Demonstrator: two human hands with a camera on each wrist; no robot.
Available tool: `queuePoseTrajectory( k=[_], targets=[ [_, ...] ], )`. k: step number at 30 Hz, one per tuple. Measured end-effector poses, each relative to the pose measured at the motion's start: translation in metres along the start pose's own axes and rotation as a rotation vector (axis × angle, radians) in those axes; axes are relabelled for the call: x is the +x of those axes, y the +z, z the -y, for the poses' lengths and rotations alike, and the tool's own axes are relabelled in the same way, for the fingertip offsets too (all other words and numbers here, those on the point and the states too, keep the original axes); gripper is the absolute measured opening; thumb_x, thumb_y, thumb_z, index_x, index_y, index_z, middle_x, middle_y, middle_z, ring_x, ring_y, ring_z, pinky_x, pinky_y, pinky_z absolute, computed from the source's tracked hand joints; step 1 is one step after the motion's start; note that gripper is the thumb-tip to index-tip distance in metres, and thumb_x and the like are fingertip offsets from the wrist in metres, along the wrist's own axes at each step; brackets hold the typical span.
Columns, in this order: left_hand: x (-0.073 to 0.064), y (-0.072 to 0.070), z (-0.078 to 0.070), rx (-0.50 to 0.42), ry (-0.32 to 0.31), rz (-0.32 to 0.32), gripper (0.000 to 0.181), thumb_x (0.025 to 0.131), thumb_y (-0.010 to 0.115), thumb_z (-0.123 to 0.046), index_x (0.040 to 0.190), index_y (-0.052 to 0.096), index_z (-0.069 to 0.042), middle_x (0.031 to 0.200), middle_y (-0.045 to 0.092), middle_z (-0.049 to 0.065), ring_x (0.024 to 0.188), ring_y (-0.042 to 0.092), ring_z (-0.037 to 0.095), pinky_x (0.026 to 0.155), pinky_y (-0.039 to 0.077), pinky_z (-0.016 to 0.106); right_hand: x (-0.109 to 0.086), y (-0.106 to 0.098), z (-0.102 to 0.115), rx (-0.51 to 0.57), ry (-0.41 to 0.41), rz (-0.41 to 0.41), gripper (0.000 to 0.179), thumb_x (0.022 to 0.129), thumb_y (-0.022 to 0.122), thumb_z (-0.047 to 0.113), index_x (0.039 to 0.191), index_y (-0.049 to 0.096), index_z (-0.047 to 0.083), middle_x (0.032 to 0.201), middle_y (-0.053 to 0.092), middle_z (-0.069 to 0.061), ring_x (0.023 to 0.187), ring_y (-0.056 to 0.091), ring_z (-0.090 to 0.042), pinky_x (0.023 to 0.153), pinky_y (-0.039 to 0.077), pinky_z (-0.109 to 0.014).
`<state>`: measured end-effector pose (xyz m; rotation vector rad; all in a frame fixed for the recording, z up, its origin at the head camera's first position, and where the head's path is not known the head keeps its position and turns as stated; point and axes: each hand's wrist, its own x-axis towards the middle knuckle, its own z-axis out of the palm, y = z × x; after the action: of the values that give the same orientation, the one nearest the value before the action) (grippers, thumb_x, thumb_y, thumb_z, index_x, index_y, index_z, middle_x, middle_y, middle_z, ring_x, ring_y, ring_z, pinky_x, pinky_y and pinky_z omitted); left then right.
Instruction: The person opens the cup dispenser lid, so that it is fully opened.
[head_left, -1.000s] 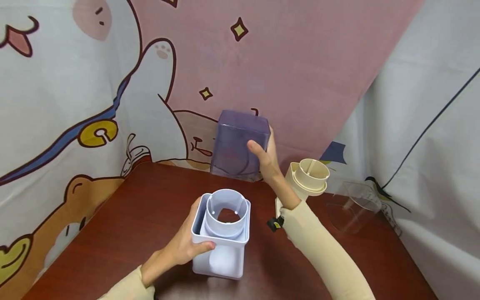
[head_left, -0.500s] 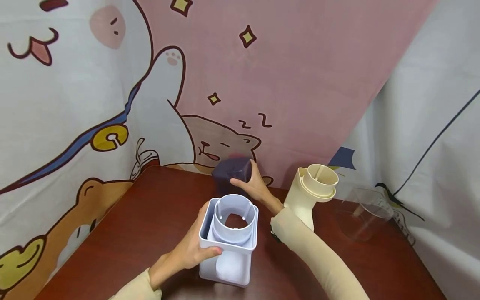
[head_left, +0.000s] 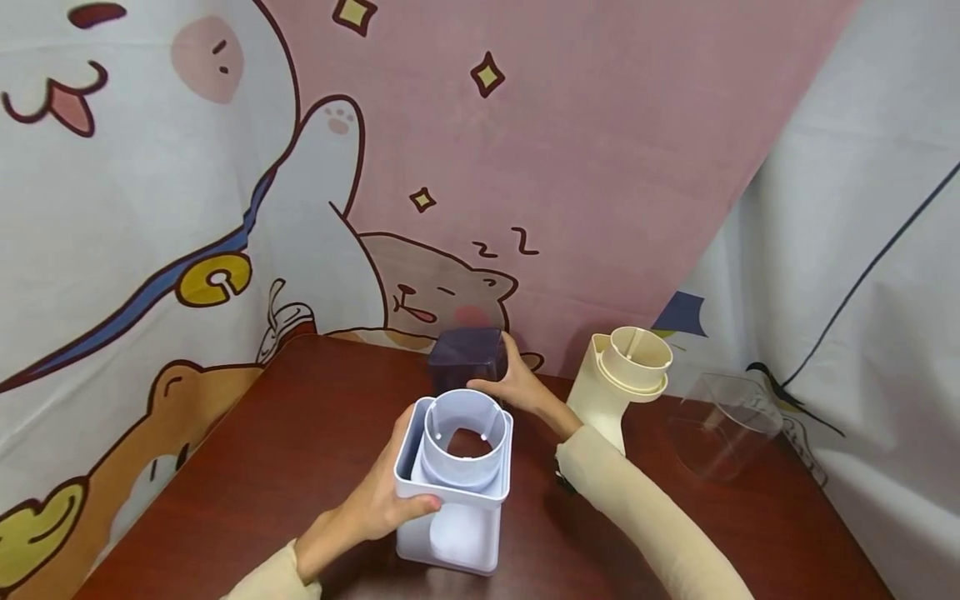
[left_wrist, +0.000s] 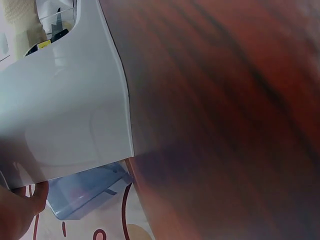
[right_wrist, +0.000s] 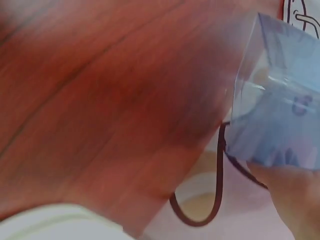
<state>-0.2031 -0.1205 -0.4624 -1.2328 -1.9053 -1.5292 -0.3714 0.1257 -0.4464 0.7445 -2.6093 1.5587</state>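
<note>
My left hand (head_left: 378,492) grips a white plastic housing (head_left: 450,533) by its left side, thumb along the front rim. A round open tube (head_left: 463,450) rises inside the housing's squarish top. Its smooth wall (left_wrist: 65,115) fills much of the left wrist view. Farther back, my right hand (head_left: 517,383) holds a bluish see-through plastic box (head_left: 465,346) at its right side, near the table's far edge. The right wrist view shows this box (right_wrist: 280,115) close up, with part of the hand (right_wrist: 282,195) below it. In the head view the white housing covers the box's lower part.
A cream housing (head_left: 600,408) with a similar round tube stands behind my right forearm. To its right is a clear colourless container (head_left: 723,433). A patterned cloth (head_left: 600,167) hangs close behind the dark red table (head_left: 285,467).
My right hand has lowered the bluish box from in front of the cloth to near the table's back edge. My left hand keeps its hold on the white housing.
</note>
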Motion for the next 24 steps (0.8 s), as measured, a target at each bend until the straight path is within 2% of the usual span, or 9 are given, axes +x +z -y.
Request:
queuePoseTrajectory(
  k=[7, 12, 19, 21, 24],
  targets=[
    [0.0, 0.003, 0.0, -0.01, 0.003, -0.011, 0.106, 0.088, 0.067, -0.057, 0.156, 0.012, 0.003, 0.155, 0.028, 0.02, 0.134, 0.041, 0.02, 0.115, 0.026, 0.019, -0.01, -0.019, -0.008, 0.031, -0.041, 0.092, 0.108, 0.073, 0.088, 0.007, 0.152, 0.015, 0.008, 0.148, 0.04, -0.02, 0.133, 0.045, -0.035, 0.113, 0.033, -0.048],
    [-0.001, 0.004, 0.001, -0.024, 0.002, -0.021, 0.107, 0.087, 0.069, -0.056, 0.155, 0.012, 0.004, 0.155, 0.029, 0.02, 0.134, 0.041, 0.02, 0.115, 0.026, 0.019, -0.016, -0.026, -0.014, 0.081, -0.002, 0.124, 0.108, 0.071, 0.087, 0.0, 0.152, 0.016, 0.007, 0.149, 0.037, -0.02, 0.134, 0.043, -0.035, 0.115, 0.031, -0.048],
    [0.0, 0.005, 0.001, -0.034, 0.014, -0.013, 0.107, 0.087, 0.07, -0.053, 0.155, 0.013, 0.005, 0.154, 0.029, 0.021, 0.133, 0.043, 0.021, 0.114, 0.028, 0.02, -0.023, -0.03, -0.023, 0.054, 0.066, 0.1, 0.11, 0.07, 0.09, 0.007, 0.152, 0.016, 0.009, 0.149, 0.036, -0.018, 0.134, 0.043, -0.033, 0.115, 0.029, -0.048],
    [0.001, 0.004, 0.001, -0.034, 0.011, -0.015, 0.107, 0.087, 0.07, -0.053, 0.155, 0.012, 0.005, 0.154, 0.029, 0.022, 0.133, 0.042, 0.021, 0.114, 0.028, 0.02, -0.025, -0.031, -0.023, 0.041, 0.076, 0.105, 0.112, 0.071, 0.091, 0.014, 0.154, 0.015, 0.012, 0.151, 0.036, -0.018, 0.135, 0.043, -0.035, 0.116, 0.028, -0.05],
    [-0.001, 0.003, 0.0, -0.042, 0.0, -0.019, 0.108, 0.086, 0.071, -0.053, 0.155, 0.012, 0.005, 0.154, 0.028, 0.021, 0.134, 0.041, 0.019, 0.114, 0.027, 0.019, -0.035, -0.032, -0.018, 0.001, 0.104, 0.081, 0.114, 0.078, 0.086, 0.033, 0.159, 0.008, 0.012, 0.159, 0.028, -0.02, 0.144, 0.033, -0.039, 0.119, 0.024, -0.056]
  ],
)
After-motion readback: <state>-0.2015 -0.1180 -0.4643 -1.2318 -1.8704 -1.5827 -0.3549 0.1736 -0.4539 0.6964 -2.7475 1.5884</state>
